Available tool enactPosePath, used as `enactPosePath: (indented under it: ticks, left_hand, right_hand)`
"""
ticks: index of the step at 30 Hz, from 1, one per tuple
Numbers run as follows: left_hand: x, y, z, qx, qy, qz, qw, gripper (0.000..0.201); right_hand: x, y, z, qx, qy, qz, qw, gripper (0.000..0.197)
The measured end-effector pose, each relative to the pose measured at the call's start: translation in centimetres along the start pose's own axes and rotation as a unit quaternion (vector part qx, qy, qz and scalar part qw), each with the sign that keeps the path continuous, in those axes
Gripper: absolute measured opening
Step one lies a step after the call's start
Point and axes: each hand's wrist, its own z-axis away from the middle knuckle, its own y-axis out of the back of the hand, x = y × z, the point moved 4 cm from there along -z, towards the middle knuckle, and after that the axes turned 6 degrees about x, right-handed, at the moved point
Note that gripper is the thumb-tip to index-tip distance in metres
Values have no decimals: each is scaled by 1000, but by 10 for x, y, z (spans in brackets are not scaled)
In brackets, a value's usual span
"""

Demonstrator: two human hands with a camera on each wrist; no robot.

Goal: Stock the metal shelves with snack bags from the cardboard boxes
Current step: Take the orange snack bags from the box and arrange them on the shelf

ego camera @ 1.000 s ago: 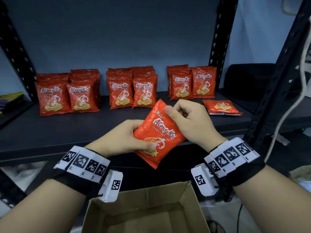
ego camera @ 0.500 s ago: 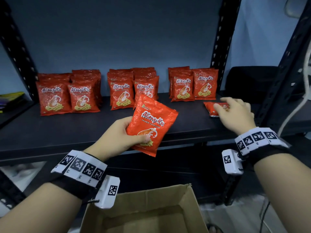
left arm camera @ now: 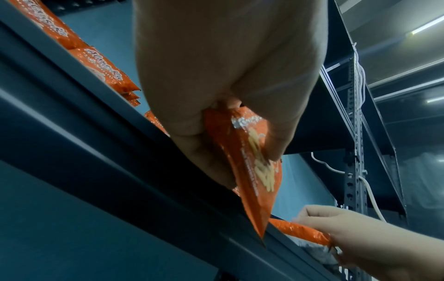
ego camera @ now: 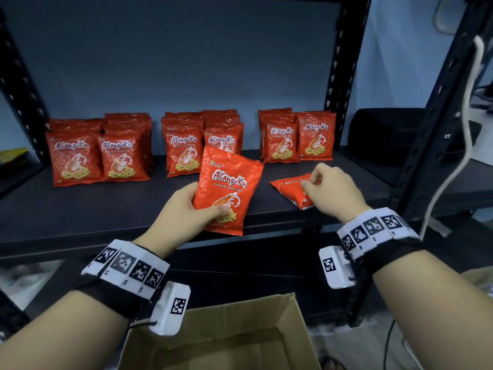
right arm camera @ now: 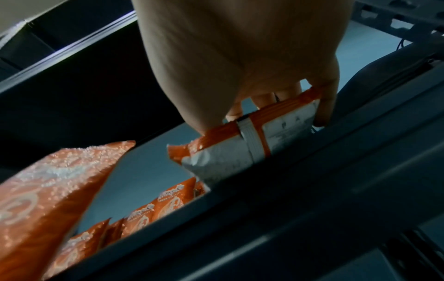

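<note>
While the left hand (ego camera: 196, 209) keeps one red snack bag (ego camera: 226, 193) upright at the centre of the head view, thumb across its front and fingers curled behind, the right hand (ego camera: 329, 192) has let go of that bag and moved out to the second bag (ego camera: 289, 190), which half a second ago lay flat on the shelf (ego camera: 106, 206) at centre right. Its fingers now curl round that bag's edge, and the right wrist view shows the pack tilted up off the board. Judging by this, both packs are about to join the standing rows (ego camera: 186, 145) along the back wall. At the bottom of the frame the cardboard box (ego camera: 234, 329) shows no bags in its visible part, so this box seems nearly done.
</note>
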Motion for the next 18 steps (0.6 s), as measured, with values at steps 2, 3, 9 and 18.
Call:
enactPosePath:
  ticks: [2,3,9,18]
  left_hand:
    - [-2,-2,1,18,1,-8,1000,34]
    - [-3,-3,1,26,3,-8,1000,34]
    - [7,-19,-2,19,7,-5,1000,33]
    - [36,-56,-36,-12,77,57,995,64]
  right_hand:
    - [0,5,1,-27,-22,-8,999,40]
    - [1,8,2,-44,-34,-12,998,56]
    - [10,14,-5,-98,-85,-62,990,92]
    - [15,21,-14,-162,-112,-308,931,26]
